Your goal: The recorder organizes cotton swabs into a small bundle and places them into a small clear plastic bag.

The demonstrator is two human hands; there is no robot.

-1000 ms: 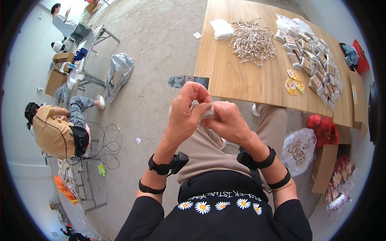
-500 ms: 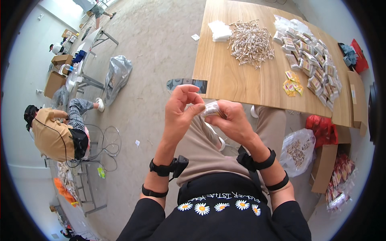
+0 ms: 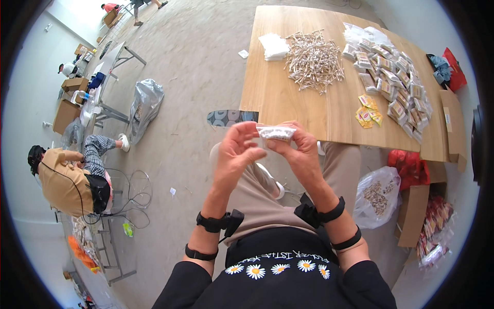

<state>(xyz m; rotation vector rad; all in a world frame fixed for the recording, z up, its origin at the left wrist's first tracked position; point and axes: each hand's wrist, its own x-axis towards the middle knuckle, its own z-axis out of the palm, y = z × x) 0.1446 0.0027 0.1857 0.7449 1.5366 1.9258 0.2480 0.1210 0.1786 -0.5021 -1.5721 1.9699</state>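
Both my hands are raised in front of my chest, over my lap. A small clear plastic bag (image 3: 276,133) with white contents is pinched between them. My left hand (image 3: 235,156) grips its left end with thumb and fingertips. My right hand (image 3: 298,152) holds its right end and underside. Black straps circle both wrists. Just beyond the hands is the near edge of a wooden table (image 3: 288,108).
On the table lie a heap of small white sticks (image 3: 314,62), a stack of white sheets (image 3: 274,46), several small filled packets (image 3: 391,72) and yellow sachets (image 3: 369,110). A bag of bits (image 3: 378,195) and cardboard boxes (image 3: 417,213) stand at right. A person (image 3: 69,177) sits on the floor at left.
My hands have drawn slightly apart and lifted, and the small bag now shows stretched flat between the fingertips instead of bunched inside them.
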